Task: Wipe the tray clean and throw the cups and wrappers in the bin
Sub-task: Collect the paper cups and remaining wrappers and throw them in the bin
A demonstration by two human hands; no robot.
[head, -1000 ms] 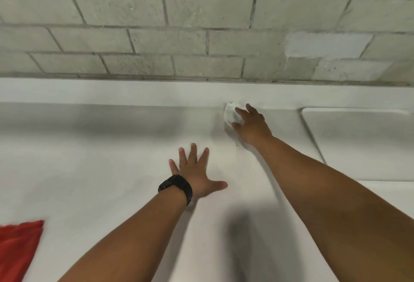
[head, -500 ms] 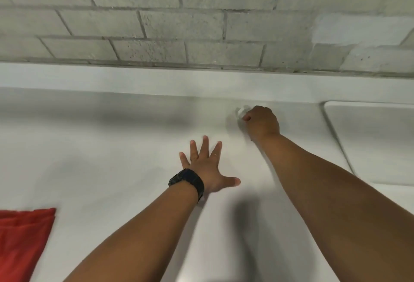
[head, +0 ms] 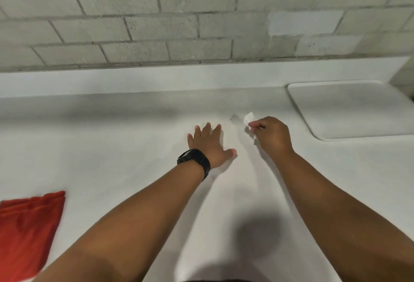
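Note:
My right hand (head: 272, 135) is curled round a small crumpled white wrapper (head: 248, 119), which sticks out past the fingers just above the white counter. My left hand (head: 209, 144), with a black watch on the wrist, rests flat on the counter with fingers spread, a little left of the right hand. A white tray (head: 349, 111) lies on the counter at the back right, to the right of the right hand. No cups or bin are in view.
A red cloth (head: 29, 230) lies at the front left edge of the white counter (head: 100, 147). A grey brick wall (head: 179, 19) rises behind a low white ledge at the back.
My right hand closed its fingers round the white wrapper and drew it back from the rear of the counter toward me. The left hand stayed flat on the counter.

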